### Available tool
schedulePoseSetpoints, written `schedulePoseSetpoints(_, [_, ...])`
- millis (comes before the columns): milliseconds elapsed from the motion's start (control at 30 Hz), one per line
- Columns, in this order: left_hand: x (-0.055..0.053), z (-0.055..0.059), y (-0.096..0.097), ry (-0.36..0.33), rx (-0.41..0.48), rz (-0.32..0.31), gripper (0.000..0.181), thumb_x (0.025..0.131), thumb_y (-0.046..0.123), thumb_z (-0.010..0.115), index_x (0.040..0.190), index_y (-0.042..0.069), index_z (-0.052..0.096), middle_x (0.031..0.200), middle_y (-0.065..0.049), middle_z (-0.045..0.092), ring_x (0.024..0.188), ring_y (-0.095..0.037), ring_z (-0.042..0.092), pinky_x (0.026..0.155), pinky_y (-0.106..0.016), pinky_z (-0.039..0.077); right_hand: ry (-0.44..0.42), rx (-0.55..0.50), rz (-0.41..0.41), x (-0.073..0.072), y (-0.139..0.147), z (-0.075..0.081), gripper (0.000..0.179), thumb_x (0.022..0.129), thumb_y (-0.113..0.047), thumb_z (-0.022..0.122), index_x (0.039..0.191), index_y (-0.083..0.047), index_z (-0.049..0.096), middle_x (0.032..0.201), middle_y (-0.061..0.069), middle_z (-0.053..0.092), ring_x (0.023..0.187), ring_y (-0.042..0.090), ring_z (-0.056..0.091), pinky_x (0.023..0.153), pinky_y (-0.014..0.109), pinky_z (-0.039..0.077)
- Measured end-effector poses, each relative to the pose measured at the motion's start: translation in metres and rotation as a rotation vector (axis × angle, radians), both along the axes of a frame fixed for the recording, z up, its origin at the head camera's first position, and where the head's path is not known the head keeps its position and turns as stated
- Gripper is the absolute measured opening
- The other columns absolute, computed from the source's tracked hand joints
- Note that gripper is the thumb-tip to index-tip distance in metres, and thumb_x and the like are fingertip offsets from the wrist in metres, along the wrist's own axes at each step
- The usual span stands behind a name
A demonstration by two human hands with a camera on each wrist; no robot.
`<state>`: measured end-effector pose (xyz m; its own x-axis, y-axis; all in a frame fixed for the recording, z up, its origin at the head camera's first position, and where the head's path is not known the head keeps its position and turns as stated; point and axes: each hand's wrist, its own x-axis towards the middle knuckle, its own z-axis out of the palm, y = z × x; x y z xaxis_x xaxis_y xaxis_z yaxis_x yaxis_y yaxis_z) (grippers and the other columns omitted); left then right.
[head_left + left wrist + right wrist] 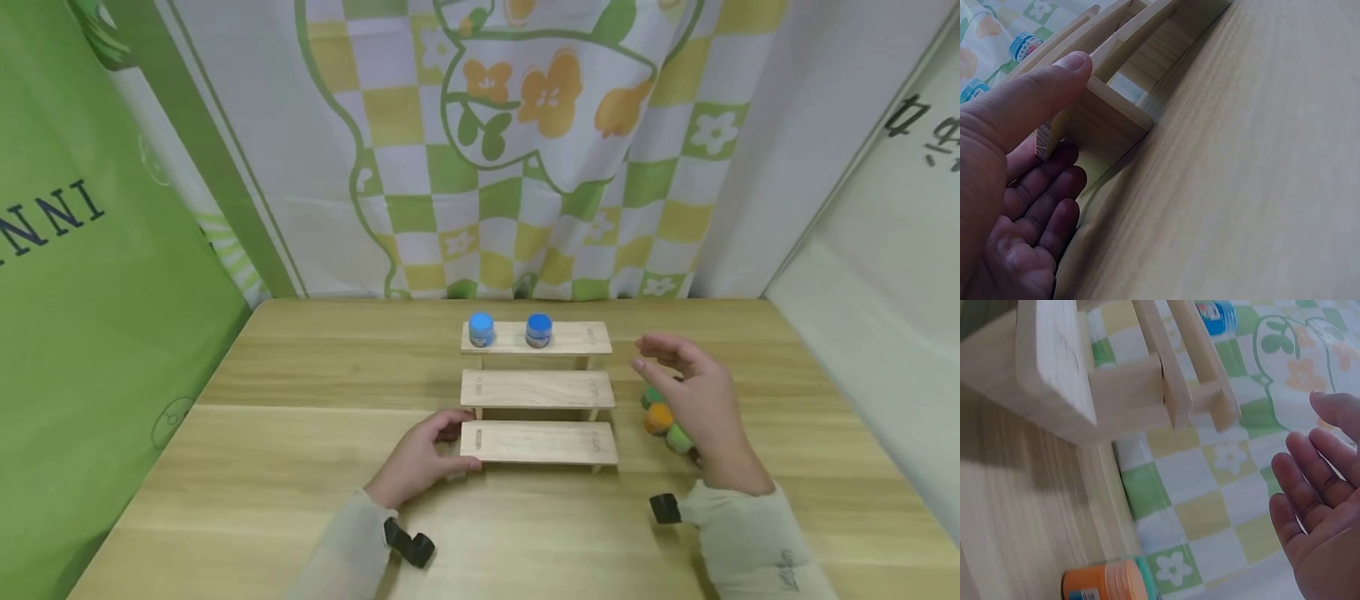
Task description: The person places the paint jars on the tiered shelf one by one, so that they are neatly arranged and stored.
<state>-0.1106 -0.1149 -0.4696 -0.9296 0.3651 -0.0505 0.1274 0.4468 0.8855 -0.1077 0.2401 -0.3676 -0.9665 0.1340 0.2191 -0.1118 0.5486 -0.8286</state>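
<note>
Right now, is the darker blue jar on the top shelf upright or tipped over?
Upright: the darker blue jar stands base-down, its lid uppermost.

- Green jar (650, 397), head view: partly covered by right hand (701, 408).
- Dark item (696, 457) below that hand: mostly hidden, unidentifiable.
- Orange jar (1104, 582), right wrist view: cut off by bottom edge.
- Left hand (420, 454), head view: some fingertips hidden by wooden rack (536, 442); left wrist view: cut off by left edge.
- Dark blue jar (538, 331), head view: label too small to read.
- Green panel (97, 333), head view: lettering (56, 218) cut off at left.
</note>
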Motion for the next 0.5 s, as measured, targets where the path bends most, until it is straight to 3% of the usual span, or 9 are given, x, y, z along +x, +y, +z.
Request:
schedulePoseSetpoints(133, [0.003, 0.001, 0.0, 0.004, -0.005, -0.003, 0.069, 0.065, 0.042, 0.082, 0.126, 0.025, 0.053, 0.126, 0.006, 0.053, 0.11, -0.019, 0.053, 0.093, -0.042, 0.042, -0.055, 0.025, -0.039, 0.001, 0.007, -0.003, 0.048, 0.086, -0.047, 0.061, 0.123, -0.017, 0.058, 0.12, 0.001, 0.06, 0.11, 0.016, 0.053, 0.081, 0.017, 0.042])
schedulePoseSetpoints(200, [0.003, 0.001, 0.0, 0.006, -0.008, -0.007, 0.07, 0.066, 0.042, 0.081, 0.127, 0.023, 0.053, 0.126, 0.006, 0.053, 0.11, -0.019, 0.053, 0.094, -0.042, 0.042, -0.065, 0.024, -0.051, 0.0, 0.012, -0.004, 0.049, 0.086, -0.048, 0.061, 0.124, -0.018, 0.058, 0.12, 0.002, 0.06, 0.107, 0.011, 0.054, 0.079, 0.018, 0.043])
schedulePoseSetpoints(267, [0.003, 0.002, 0.0, 0.008, -0.015, -0.007, 0.07, 0.066, 0.042, 0.081, 0.127, 0.023, 0.053, 0.127, 0.006, 0.053, 0.11, -0.019, 0.053, 0.094, -0.042, 0.042, -0.091, 0.0, -0.056, 0.0, 0.018, -0.005, 0.049, 0.085, -0.049, 0.061, 0.124, -0.019, 0.057, 0.12, 0.0, 0.059, 0.088, 0.008, 0.059, 0.068, 0.02, 0.048])
schedulePoseSetpoints(367, [0.002, 0.003, 0.0, 0.009, -0.013, -0.006, 0.07, 0.066, 0.043, 0.081, 0.127, 0.024, 0.053, 0.127, 0.006, 0.053, 0.11, -0.019, 0.053, 0.094, -0.042, 0.042, -0.102, -0.013, -0.072, -0.002, 0.028, -0.005, 0.05, 0.085, -0.049, 0.061, 0.125, -0.019, 0.057, 0.12, -0.002, 0.059, 0.085, -0.002, 0.054, 0.074, 0.028, 0.049])
schedulePoseSetpoints(433, [0.001, 0.003, 0.0, 0.008, -0.007, -0.008, 0.069, 0.066, 0.043, 0.081, 0.127, 0.025, 0.053, 0.127, 0.006, 0.053, 0.11, -0.019, 0.053, 0.093, -0.042, 0.042, -0.11, -0.029, -0.085, -0.003, 0.035, -0.005, 0.05, 0.086, -0.049, 0.06, 0.126, -0.019, 0.056, 0.121, -0.002, 0.058, 0.089, 0.0, 0.053, 0.081, 0.038, 0.046])
schedulePoseSetpoints(500, [0.001, 0.002, 0.0, 0.01, 0.0, -0.012, 0.069, 0.067, 0.042, 0.081, 0.127, 0.025, 0.053, 0.126, 0.006, 0.053, 0.109, -0.019, 0.053, 0.093, -0.042, 0.042, -0.092, -0.004, -0.111, -0.003, 0.041, -0.006, 0.05, 0.086, -0.049, 0.06, 0.125, -0.017, 0.056, 0.122, -0.001, 0.059, 0.105, 0.0, 0.048, 0.092, 0.042, 0.037])
